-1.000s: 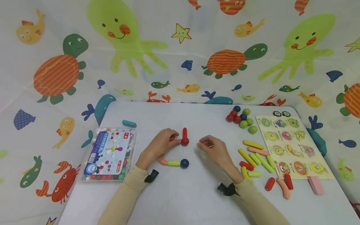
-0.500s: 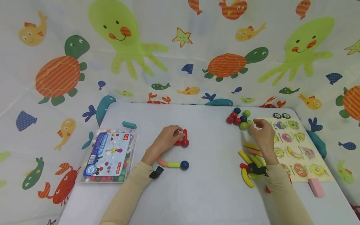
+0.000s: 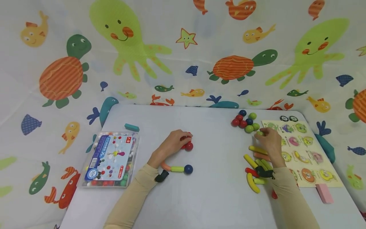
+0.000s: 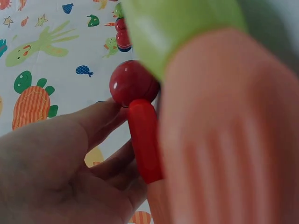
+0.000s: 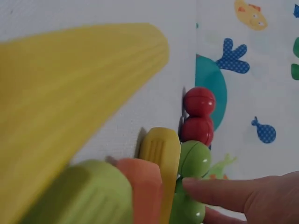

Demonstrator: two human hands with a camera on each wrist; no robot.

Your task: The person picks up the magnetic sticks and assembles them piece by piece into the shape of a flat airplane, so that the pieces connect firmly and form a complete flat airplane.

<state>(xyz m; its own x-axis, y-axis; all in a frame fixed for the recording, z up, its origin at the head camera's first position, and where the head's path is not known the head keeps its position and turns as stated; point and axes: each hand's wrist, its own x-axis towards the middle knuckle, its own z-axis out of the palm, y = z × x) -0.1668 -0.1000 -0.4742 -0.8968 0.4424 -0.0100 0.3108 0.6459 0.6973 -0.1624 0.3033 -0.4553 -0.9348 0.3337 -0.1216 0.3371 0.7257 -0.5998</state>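
Note:
My left hand (image 3: 183, 139) pinches a short red stick (image 4: 145, 140) that joins a red ball (image 3: 188, 146) on the white table (image 3: 211, 197); the wrist view shows the fingers (image 4: 79, 135) curled round the stick under the ball (image 4: 133, 83). Just nearer me lies an orange and green stick chain (image 3: 172, 167) ending in a blue ball (image 3: 188, 169). My right hand (image 3: 260, 133) is at the right, its fingertips closed on a green ball (image 3: 259, 133) at the edge of a cluster of red, blue and green balls (image 3: 243, 121). In the right wrist view a finger (image 5: 233, 191) lies across green balls (image 5: 195, 158).
Loose yellow, green, orange and red sticks (image 3: 255, 162) lie under my right wrist. A picture puzzle board (image 3: 307, 156) is at the far right, with a pink block (image 3: 324, 193) before it. A plastic box of parts (image 3: 110, 159) and a teal block (image 3: 131, 127) sit at the left.
My right hand went from the middle of the table to the ball cluster at the right and closed on a green ball. The left hand folded over the red stick.

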